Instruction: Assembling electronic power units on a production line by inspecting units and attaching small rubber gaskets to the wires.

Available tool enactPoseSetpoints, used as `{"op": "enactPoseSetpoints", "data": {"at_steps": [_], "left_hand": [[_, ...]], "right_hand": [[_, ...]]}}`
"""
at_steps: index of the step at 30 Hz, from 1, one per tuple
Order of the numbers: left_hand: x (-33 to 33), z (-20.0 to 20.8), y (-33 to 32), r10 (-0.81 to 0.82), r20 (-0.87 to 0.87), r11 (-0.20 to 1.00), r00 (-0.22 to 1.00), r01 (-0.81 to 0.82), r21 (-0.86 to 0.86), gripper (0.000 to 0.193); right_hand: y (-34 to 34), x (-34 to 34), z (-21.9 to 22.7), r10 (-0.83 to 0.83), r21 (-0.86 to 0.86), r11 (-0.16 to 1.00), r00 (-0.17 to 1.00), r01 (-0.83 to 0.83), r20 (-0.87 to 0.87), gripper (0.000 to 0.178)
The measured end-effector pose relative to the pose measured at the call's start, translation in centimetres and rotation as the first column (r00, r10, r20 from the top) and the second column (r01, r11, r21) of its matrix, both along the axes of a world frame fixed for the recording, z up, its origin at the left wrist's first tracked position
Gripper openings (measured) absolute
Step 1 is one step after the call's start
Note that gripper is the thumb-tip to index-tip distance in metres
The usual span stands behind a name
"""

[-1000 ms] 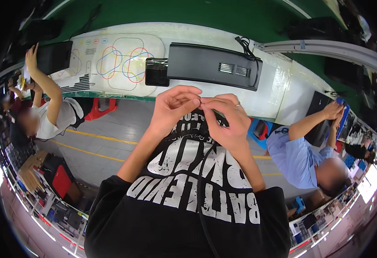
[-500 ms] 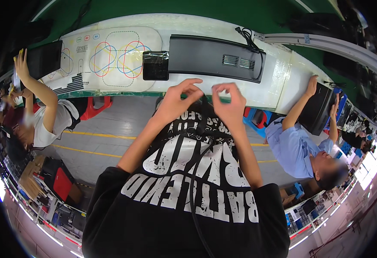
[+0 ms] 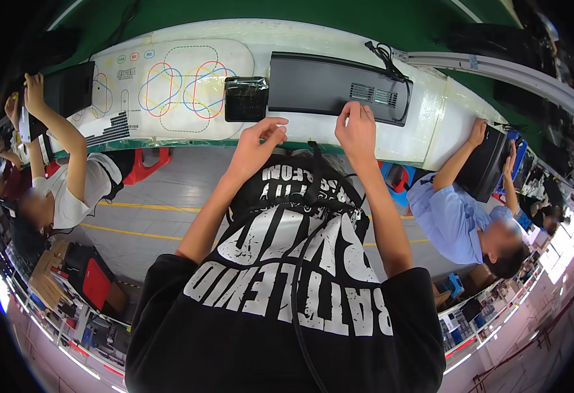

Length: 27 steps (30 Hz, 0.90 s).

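A long black flat appliance (image 3: 310,85) with two slotted vents lies on the white bench, a black cord at its right end. My right hand (image 3: 358,134) is closed, its fingertips pressed together over the appliance's near edge, below the vents. Anything between those fingertips is too small to make out. Beside the appliance's left end lies a black square tray-like piece (image 3: 246,99) under shiny clear film. My left hand (image 3: 259,147) hovers at the bench's near edge, just below that piece, fingers loosely bent and thumb apart, with nothing visible in it.
A white printed mat (image 3: 195,121) with coloured loops covers the bench to the left. The coiled cord and plug (image 3: 384,59) lie at the far right corner of the appliance. A metal rail (image 3: 470,62) runs behind. Co-workers on both sides handle black appliances (image 3: 487,164).
Both hands were raised together in pinches before my chest. They have parted: the right moved right and forward onto the appliance's edge, the left slightly left, its pinch loosened.
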<state>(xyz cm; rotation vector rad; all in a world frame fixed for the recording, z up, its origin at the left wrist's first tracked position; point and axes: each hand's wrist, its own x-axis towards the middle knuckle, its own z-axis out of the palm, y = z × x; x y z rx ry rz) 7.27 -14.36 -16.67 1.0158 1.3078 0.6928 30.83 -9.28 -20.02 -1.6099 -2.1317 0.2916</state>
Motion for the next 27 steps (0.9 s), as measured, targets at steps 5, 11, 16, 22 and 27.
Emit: {"op": "enactPoseSetpoints", "data": {"at_steps": [5,11,16,22,27], "left_hand": [[-0.9,-1.1,-0.3,0.059,0.003,0.998,0.998,-0.059,0.002,0.023],[-2.3,-2.2,-0.5,0.134,0.024,0.99,0.991,-0.133,-0.036,0.023],[-3.5,-2.2,-0.4,0.204,0.038,0.978,0.978,-0.202,-0.043,0.023],[-4.1,-2.5,-0.6,0.249,0.012,0.967,0.968,-0.248,-0.065,0.024],[-4.1,-4.6,-0.1,0.289,-0.034,0.956,0.957,-0.29,-0.044,0.025]], "right_hand": [[0.0,-0.4,0.2,-0.02,-0.011,1.0,0.998,0.021,0.056,0.012],[-0.5,0.6,0.3,0.039,0.059,0.997,0.999,-0.04,0.029,0.008],[-1.0,0.7,-0.3,0.082,0.099,0.991,0.993,-0.09,0.081,0.008],[-2.2,0.8,-0.4,0.212,0.087,0.968,0.954,-0.234,0.211,0.007],[-2.1,0.6,-0.2,0.253,0.005,0.963,0.907,-0.27,0.337,0.02]]}}
